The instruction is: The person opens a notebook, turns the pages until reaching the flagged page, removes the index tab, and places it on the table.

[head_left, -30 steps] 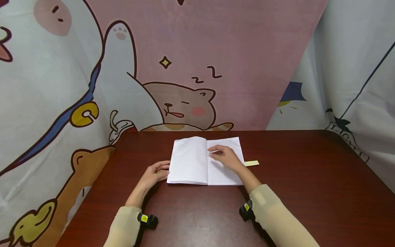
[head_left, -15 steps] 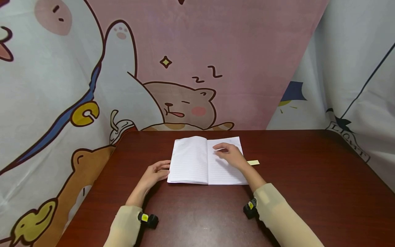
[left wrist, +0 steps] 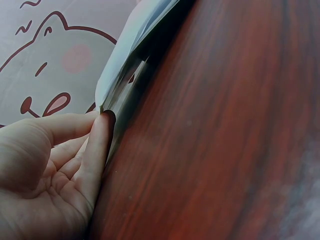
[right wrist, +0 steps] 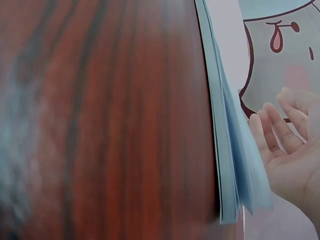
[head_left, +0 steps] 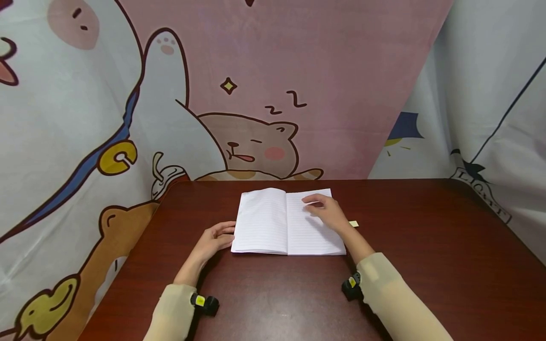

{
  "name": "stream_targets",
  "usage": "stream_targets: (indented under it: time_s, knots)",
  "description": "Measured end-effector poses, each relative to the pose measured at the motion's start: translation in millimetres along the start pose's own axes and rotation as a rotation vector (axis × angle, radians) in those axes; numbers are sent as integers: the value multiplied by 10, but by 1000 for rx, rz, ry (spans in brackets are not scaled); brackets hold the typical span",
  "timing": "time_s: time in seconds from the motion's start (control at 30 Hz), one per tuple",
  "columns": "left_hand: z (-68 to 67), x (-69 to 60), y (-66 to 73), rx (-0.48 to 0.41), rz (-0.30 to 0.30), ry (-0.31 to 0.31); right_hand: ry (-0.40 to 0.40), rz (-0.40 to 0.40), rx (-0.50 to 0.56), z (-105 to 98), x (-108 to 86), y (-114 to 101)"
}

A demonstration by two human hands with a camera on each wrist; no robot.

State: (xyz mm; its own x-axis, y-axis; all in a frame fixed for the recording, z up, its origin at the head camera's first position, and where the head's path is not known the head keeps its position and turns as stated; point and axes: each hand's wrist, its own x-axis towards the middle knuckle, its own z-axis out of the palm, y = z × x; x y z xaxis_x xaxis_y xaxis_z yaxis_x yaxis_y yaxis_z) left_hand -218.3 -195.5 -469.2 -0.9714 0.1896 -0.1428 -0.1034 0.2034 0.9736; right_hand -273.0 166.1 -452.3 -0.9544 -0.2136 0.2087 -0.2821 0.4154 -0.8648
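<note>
"One cream sleeve (head_left: 172, 310) comes first, to the near left of the notebook (head_left: 287, 222), with a black camera (head_left: 206, 304) at the wrist. Then the left hand (head_left: 213, 238)."

"Doing what?"

"Pinching the notebook's left edge, thumb and fingers drawn narrow on it."

"And the notebook itself?"

"Lying open on the reddish-brown bench (head_left: 273, 293). Its left page (head_left: 261, 220) is white and finely ruled, bowing up a little before it dips into the centre fold. The right page (head_left: 304, 237) is white and ruled too, and looks flatter, though the right wrist view shows loose sheets (right wrist: 250, 175) fanning out along the notebook's side."

"Where's the right hand (head_left: 327, 211)?"

"Over the notebook's right page, fingers softly bent, a gap between them and the thumb, holding nothing."

"Touching the paper?"

"I can't tell from the head view."

"Anything farther right?"

"A pale yellow strip (head_left: 354, 224), partly hidden, just past the notebook's right edge. Tucked under or merely beside it, I can't say."
</note>
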Motion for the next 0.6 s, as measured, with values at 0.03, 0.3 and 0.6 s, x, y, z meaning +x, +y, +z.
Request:
stream_targets:
  time_s: [0.03,0.3,0.6]
  knots:
    - [1,0,-2,-1,1,2,3,0,1,-12,-2,5]
    - [7,3,-14,-4,-1,6,51,18,-49,-109,-7,38]
    - [6,-2,-6,0,-1,2,120,58,-86,-208,-16,71]
